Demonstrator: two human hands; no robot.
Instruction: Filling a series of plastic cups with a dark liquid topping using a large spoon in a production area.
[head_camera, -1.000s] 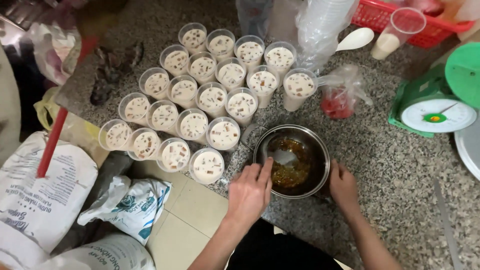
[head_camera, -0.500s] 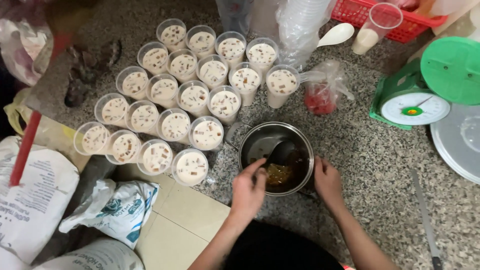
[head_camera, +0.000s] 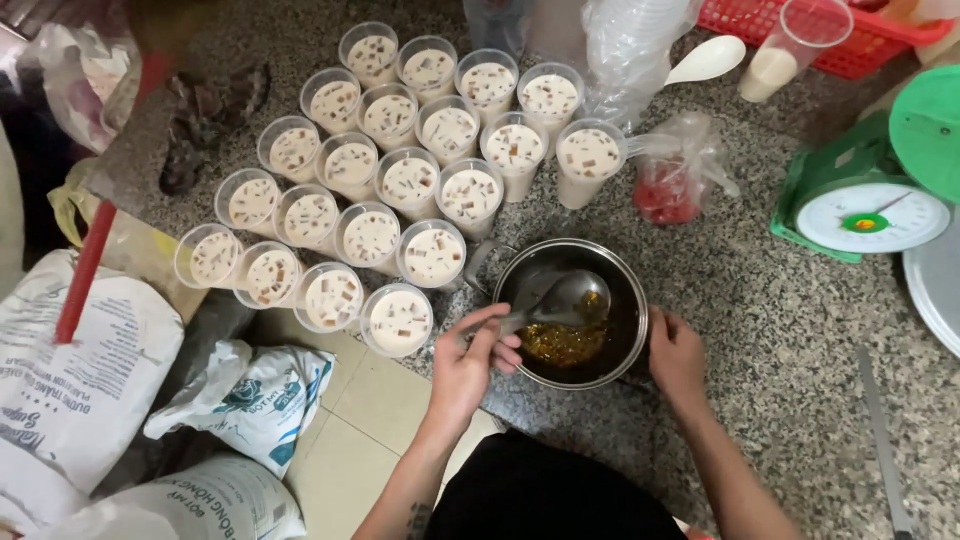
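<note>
Ladle (head_camera: 560, 303): metal, bowl resting inside the pot just above the syrup; handle slants down-left into the left hand. Judged stiff and light; once loaded it would likely drip, so the handle end is the sensible grip.
Left hand (head_camera: 470, 365): fingers curled shut around the ladle handle at the pot's near-left rim.
Pot (head_camera: 632, 330): steel, on the granite counter at its front edge; holds a shallow pool of amber syrup with bits. Probably light at this fill and apt to slide on polished stone.
Right hand (head_camera: 677, 352): laid against the pot's right wall, fingers loosely bent, steadying rather than clasping.
Cups (head_camera: 400, 185): clear plastic, filled with pale milky drink and brown cubes, packed in diagonal rows just left of and behind the pot; thin-walled, easily tipped.
Nearest cup (head_camera: 399, 318): just beside the left hand, closest obstacle.
Scale (head_camera: 868, 215): green, well right.
Red bag (head_camera: 665, 195): behind the pot.
Sacks (head_camera: 80, 380): on the floor, left.
</note>
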